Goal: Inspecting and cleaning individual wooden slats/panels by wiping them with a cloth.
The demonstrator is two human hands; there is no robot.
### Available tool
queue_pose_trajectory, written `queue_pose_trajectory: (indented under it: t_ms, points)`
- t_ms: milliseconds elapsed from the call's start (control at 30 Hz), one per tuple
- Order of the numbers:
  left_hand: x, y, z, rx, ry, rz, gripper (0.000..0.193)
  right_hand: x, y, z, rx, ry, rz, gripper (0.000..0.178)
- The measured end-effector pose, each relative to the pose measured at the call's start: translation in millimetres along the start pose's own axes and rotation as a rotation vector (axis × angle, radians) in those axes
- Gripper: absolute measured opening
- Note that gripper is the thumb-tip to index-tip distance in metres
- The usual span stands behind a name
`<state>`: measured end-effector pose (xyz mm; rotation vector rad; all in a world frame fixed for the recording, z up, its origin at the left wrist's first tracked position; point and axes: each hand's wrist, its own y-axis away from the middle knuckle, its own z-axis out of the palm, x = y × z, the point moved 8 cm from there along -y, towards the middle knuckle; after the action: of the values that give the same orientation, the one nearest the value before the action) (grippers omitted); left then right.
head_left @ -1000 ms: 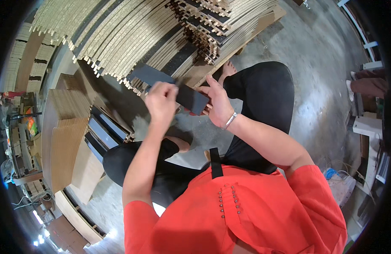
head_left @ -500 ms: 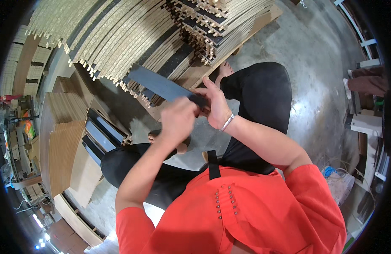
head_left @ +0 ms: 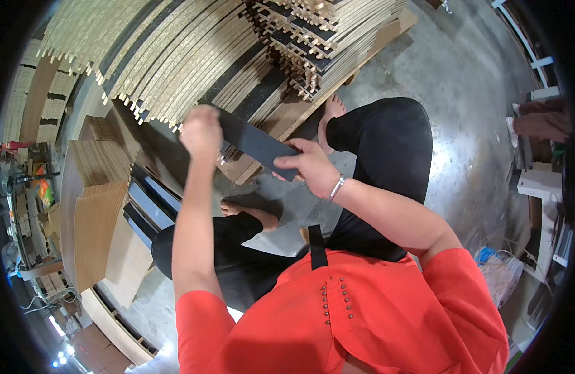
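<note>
A long, narrow dark grey board [head_left: 250, 138] slants across in front of me, over my legs. My right hand [head_left: 309, 165] is closed on its near end, thumb on top and the other fingers partly hidden. At the board's far left end is my left hand [head_left: 202, 132], its fingers drawn together against the corner. Slight blur and the back of the hand hide what those fingers hold. Behind the board rises a big stack of chipboard panels [head_left: 181, 59], many with light wooden dowels [head_left: 141, 115] sticking out of their ends.
More dark-faced boards [head_left: 153, 199] lean at the left beside curved brown panels [head_left: 100, 230]. The big stack rests on a wooden base [head_left: 244, 169]. My bare feet [head_left: 256, 215] are on the concrete floor [head_left: 468, 93]. Another person's legs [head_left: 540, 117] show at the far right.
My left hand has moved from the board's near end to its far left end. My right hand has closed more firmly over the near end, with its thumb now on top.
</note>
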<state>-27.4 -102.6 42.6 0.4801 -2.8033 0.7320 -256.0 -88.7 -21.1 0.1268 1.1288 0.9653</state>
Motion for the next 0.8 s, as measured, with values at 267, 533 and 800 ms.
queue_pose_trajectory:
  t_ms: [267, 533, 800]
  points:
    - [-62.1, 10.2, -25.4, 0.038, 0.227, -0.370, 0.008, -36.4, 15.1, 15.5, 0.220, 1.073, -0.431, 0.059]
    - [51.7, 50.4, -65.4, -0.071, 0.454, 0.031, 0.005, 16.4, 9.4, 17.6, -0.197, -0.068, 0.233, 0.042]
    - [28.1, 4.2, -15.7, 0.004, 0.127, 0.164, 0.003, 14.6, 12.9, 21.7, -0.225, -0.215, 0.307, 0.051]
